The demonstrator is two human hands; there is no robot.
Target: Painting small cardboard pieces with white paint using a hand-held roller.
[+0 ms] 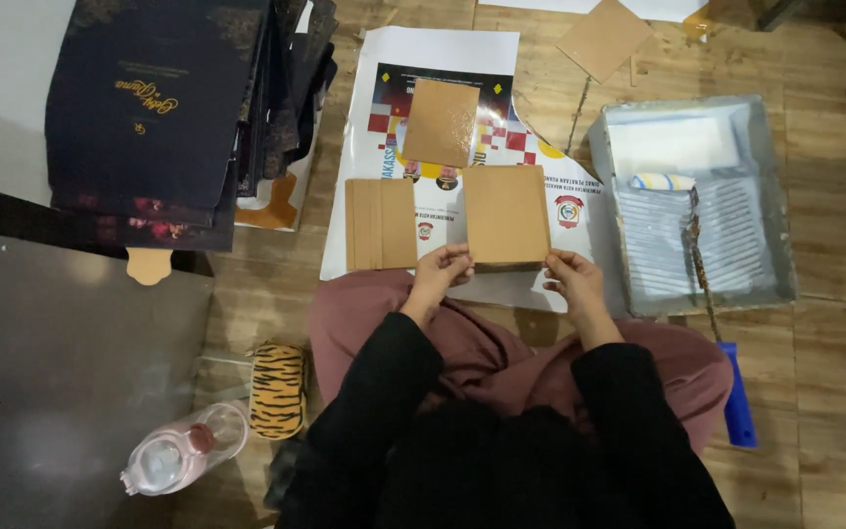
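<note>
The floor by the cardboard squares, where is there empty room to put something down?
Bare wood floor shows right of the paint tray, and more between the tray and the loose cardboard square up top. It is crowded on the poster, where both hands hold a cardboard stack, and by the dark card pile.

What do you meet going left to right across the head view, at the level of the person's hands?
Stack of dark printed sheets → left brown board → left hand → brown board held by both hands → right hand → grey paint tray.
</note>
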